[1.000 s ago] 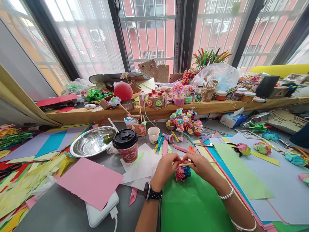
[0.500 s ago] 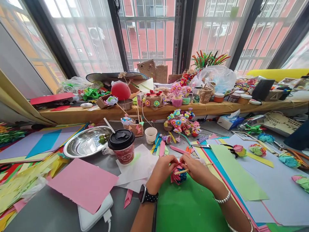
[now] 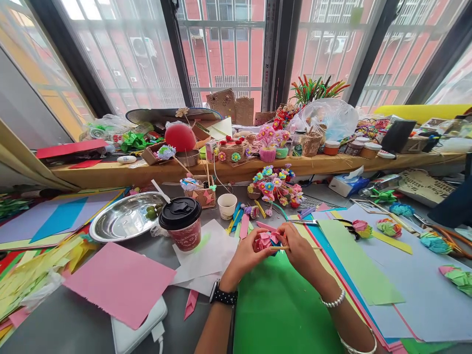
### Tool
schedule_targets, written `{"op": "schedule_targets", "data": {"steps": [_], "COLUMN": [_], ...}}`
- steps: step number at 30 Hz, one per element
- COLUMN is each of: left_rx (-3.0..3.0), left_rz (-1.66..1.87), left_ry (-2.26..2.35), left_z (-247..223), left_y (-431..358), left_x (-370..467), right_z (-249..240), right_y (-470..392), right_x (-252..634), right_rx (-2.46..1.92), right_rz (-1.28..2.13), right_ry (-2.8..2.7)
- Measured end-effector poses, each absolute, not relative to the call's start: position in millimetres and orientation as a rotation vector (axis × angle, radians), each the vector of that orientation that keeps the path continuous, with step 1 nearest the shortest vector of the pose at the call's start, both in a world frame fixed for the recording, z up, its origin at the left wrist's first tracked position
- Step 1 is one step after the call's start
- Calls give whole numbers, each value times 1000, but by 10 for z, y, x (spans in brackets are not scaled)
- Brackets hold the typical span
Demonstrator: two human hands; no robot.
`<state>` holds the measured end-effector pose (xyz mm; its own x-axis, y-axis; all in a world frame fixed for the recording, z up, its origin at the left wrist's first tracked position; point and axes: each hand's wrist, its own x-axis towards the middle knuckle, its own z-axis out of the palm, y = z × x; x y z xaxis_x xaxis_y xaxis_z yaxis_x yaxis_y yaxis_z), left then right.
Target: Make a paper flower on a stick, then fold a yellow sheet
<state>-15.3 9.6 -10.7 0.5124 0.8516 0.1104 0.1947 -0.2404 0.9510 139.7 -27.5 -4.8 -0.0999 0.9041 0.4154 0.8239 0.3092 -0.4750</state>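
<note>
A small paper flower (image 3: 266, 239), pink and blue, sits just below and right of the middle of the frame, up over the top part of a green sheet (image 3: 283, 305). The left hand (image 3: 248, 253) has its fingers curled around the flower's side, maybe so it does not roll or squash. The right hand (image 3: 299, 246) has hold of a thin stick (image 3: 279, 248), which lies flat across the front of the flower. Its fingertips are bent in at the flower's right side, but I cannot tell if they pinch a petal too. The stick may be tucked in the hand like that so the fingertips can reach the paper. At the left, a pink paper (image 3: 120, 282) lies partly over a white box (image 3: 147, 319) on the grey table (image 3: 47, 324). The cup (image 3: 180, 223) and the shiny dish (image 3: 121, 216) stand left of the hands, perhaps to leave room. More paper flowers (image 3: 361, 229) lie at the right.
</note>
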Motion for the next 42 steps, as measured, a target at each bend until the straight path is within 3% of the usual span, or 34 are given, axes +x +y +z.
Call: {"op": "schedule_targets", "data": {"steps": [10,22,42], "left_rx": [1933,1860,1926], "left_rz": [740,906,1117], "left_ry": [967,1055,963], "left_z": [-53,-78,-33], "left_y": [85,39,-57], "left_x": [-190,-82,-24], "right_z": [44,-82,-2], "right_y": [-307,-296,-339], "right_x": [1459,1360,1375], "right_rx": [-1373,-1422,-1401], "right_rz": [317,46,59], "right_ry": [-1937,-1829,-1779]}}
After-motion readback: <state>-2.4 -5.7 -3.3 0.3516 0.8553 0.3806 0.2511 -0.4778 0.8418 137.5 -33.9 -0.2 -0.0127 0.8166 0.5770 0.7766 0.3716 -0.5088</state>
